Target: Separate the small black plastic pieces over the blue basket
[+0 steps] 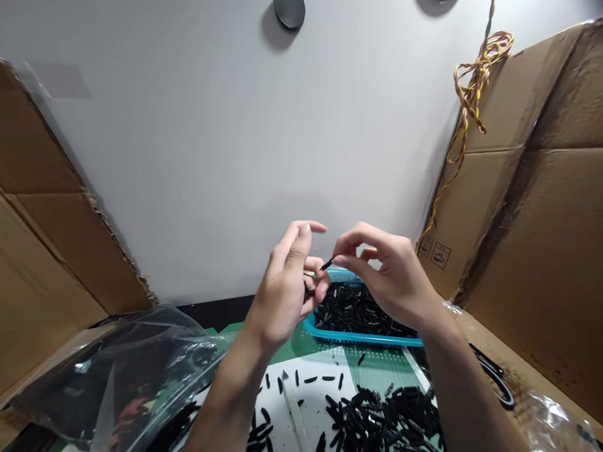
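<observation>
Between the thumb and forefinger of my right hand (393, 273) is a small dark piece (326, 263), its tip pointing toward my other hand. My left hand (289, 285) is raised beside it, index finger stretched out and the lower fingers curled round dark pieces (308, 292), partly hidden. Behind and below both hands sits a blue basket (372, 339) filled with similar black pieces. A loose pile of black pieces (386, 417) lies in front of it, and several more are spread over a white sheet (308, 367).
A clear plastic bag (155, 364) lies at the left. A pale pen-like tool (294, 411) rests on the sheet. Dark-handled scissors (494, 376) lie at the right. Cardboard walls (541, 207) stand on both sides, with twisted wire (475, 81) hanging at the right.
</observation>
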### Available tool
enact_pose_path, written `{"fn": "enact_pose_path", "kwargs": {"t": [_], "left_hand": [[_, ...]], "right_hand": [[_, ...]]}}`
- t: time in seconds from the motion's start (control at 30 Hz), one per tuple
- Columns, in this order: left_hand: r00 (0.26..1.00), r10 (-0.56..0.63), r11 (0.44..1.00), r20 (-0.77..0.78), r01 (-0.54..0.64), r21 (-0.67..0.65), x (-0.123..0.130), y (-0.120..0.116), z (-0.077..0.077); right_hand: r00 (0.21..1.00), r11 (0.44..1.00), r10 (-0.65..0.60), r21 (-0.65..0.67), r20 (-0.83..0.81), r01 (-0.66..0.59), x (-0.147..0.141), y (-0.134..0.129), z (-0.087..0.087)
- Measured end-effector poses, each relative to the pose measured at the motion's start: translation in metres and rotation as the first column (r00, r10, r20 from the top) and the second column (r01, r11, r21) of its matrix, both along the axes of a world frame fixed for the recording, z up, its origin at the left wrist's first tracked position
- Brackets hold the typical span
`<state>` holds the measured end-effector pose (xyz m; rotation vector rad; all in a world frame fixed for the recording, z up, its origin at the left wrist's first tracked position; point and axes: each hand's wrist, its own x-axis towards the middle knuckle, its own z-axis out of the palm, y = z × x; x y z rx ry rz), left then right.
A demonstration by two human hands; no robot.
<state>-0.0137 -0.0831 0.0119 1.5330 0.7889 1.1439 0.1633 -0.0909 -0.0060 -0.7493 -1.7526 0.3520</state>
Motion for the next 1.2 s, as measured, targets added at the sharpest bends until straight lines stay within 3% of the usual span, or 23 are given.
{"fn": "enact_pose_path", "kwargs": {"t": [0.17, 0.3, 0.5, 0.77, 1.2], "left_hand": [[0.992, -0.124, 0.991, -0.018, 0.124, 0.057, -0.008, -0.003, 0.002], [0.98, -0.196, 0.972, -0.022, 0.197, 0.129, -0.007, -0.007, -0.002], [0.964, -0.261, 0.959, 0.055, 0.253, 0.13, -0.009, -0.008, -0.005], [0.963, -0.27, 0.952, -0.001, 0.267, 0.149, -0.011, -0.011, -0.002], [0.972, -0.231, 0.961, 0.047, 0.22, 0.168, -0.01, -0.013, -0.001]], "right_hand": [[0.971, 0.999, 0.006, 0.052, -0.241, 0.007, 0.001, 0.002, -0.002], [0.96, 0.995, 0.047, 0.099, -0.276, -0.02, -0.003, 0.001, -0.004], [0.955, 0.984, 0.106, 0.165, -0.276, -0.062, -0.004, 0.001, -0.006], [0.961, 0.981, 0.099, 0.189, -0.258, -0.05, -0.004, 0.0, -0.005], [0.964, 0.977, 0.077, 0.212, -0.256, -0.022, -0.001, -0.004, -0.003]]}}
